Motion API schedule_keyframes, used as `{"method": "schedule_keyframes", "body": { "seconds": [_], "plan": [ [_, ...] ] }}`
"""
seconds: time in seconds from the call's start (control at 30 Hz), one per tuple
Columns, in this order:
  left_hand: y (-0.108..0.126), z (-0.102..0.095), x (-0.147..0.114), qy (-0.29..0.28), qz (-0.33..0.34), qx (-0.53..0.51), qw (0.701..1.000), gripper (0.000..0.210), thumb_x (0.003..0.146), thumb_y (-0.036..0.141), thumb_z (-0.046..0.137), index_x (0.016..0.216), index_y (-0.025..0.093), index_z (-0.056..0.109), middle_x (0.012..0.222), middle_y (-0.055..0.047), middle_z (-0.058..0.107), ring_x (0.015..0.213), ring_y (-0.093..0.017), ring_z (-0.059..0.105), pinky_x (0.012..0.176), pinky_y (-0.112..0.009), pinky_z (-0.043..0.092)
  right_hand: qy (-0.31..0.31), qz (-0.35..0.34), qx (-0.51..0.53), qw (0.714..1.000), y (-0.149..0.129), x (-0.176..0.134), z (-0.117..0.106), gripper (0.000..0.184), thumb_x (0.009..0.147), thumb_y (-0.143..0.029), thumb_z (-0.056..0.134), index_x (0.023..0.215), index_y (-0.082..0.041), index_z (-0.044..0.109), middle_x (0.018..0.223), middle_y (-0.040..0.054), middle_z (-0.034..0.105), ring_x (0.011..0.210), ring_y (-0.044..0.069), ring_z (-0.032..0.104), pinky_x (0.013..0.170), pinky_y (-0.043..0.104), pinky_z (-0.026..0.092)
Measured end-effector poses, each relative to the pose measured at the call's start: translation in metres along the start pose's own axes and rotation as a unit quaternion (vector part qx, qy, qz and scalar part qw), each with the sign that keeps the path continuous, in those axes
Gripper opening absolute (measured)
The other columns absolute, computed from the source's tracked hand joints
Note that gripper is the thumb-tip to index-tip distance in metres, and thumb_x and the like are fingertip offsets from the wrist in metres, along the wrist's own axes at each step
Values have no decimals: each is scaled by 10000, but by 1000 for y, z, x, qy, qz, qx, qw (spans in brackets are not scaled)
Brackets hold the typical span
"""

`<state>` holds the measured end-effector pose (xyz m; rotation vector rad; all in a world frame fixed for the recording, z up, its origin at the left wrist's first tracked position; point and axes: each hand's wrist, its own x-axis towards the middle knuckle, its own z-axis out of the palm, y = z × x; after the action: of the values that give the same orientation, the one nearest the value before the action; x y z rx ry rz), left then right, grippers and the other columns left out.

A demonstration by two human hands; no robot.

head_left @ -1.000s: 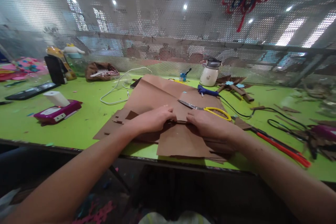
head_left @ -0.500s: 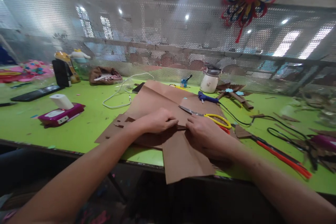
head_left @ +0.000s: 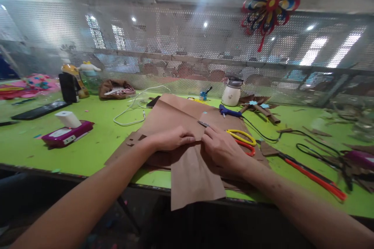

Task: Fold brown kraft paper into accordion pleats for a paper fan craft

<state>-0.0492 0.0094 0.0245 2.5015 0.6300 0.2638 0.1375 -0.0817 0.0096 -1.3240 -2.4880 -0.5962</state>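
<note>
A strip of brown kraft paper (head_left: 194,179) hangs over the table's front edge, its upper end between my two hands. My left hand (head_left: 175,138) pinches the strip's top edge from the left. Close beside it, my right hand (head_left: 220,146) grips the same edge with curled fingers. Beneath both hands lies a larger brown paper sheet (head_left: 175,111). Scissors with yellow and red handles (head_left: 241,137) rest on it, partly hidden behind my right hand, blades pointing left. A blue glue gun (head_left: 230,111) lies behind them.
To the right lie a red-and-black long tool (head_left: 314,177), a black cord and paper scraps. A white jar (head_left: 231,92) stands at the back. On the left are a purple power strip (head_left: 68,134) with a white plug, a white cable (head_left: 128,121) and a phone (head_left: 41,110).
Both hands have shifted slightly left with the paper strip, and my right hand now covers more of the scissors' blades. The fingertips have come closer together.
</note>
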Motion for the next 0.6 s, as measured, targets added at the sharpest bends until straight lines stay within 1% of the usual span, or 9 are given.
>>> {"method": "schedule_keyframes", "body": {
  "seconds": [0.07,0.13,0.23,0.3,0.4,0.47,0.5,0.6],
  "plan": [
    [1,4,2,-8,3,8,1000,399,872,453,369,897,164,642,783,-14,643,686,-132,513,670,-234,384,2,0,25,1000,2,0,1,79,752,-115,458,774,-147,526,815,95,502,782,211,402,689,330,341],
    [3,5,2,-19,13,9,1000,389,877,445,369,938,170,637,823,-25,655,713,-136,531,681,-234,389,7,10,73,997,4,0,1,99,765,-122,460,793,-142,552,831,97,520,822,212,424,731,330,357],
    [6,6,1,-22,35,2,999,365,891,414,362,1018,188,619,915,-40,661,765,-141,555,706,-239,395,15,48,182,982,10,1,1,180,785,-160,484,936,-141,580,903,89,556,877,198,468,750,304,381],
    [8,6,0,-18,44,4,999,355,894,401,361,1043,197,611,942,-44,658,785,-145,560,716,-243,394,-1,63,252,966,13,1,1,193,808,-214,489,958,-157,596,875,61,585,804,163,501,705,269,387],
    [10,5,-1,-14,43,29,999,356,890,408,367,1011,192,622,902,-44,660,763,-148,559,701,-242,391,-40,79,327,941,16,2,-1,214,841,-275,461,850,-156,638,707,11,588,646,115,484,614,230,362],
    [11,6,-1,-14,44,47,998,362,889,414,365,991,185,626,876,-46,658,743,-147,557,684,-237,387,-67,99,380,917,17,1,0,251,842,-311,459,813,-144,644,622,-15,543,591,97,450,562,214,336],
    [11,6,-1,-14,46,54,997,363,890,414,362,988,182,624,871,-47,656,738,-146,556,675,-234,385,-80,112,414,900,19,0,0,266,838,-334,463,802,-139,640,594,-27,514,564,89,428,532,207,319],
    [10,8,-1,-9,50,76,996,361,896,403,351,982,174,617,851,-48,651,721,-141,552,649,-223,377,-120,153,519,832,23,-2,6,314,813,-416,485,786,-130,612,567,-37,470,510,75,390,469,198,287]
  ]
}}
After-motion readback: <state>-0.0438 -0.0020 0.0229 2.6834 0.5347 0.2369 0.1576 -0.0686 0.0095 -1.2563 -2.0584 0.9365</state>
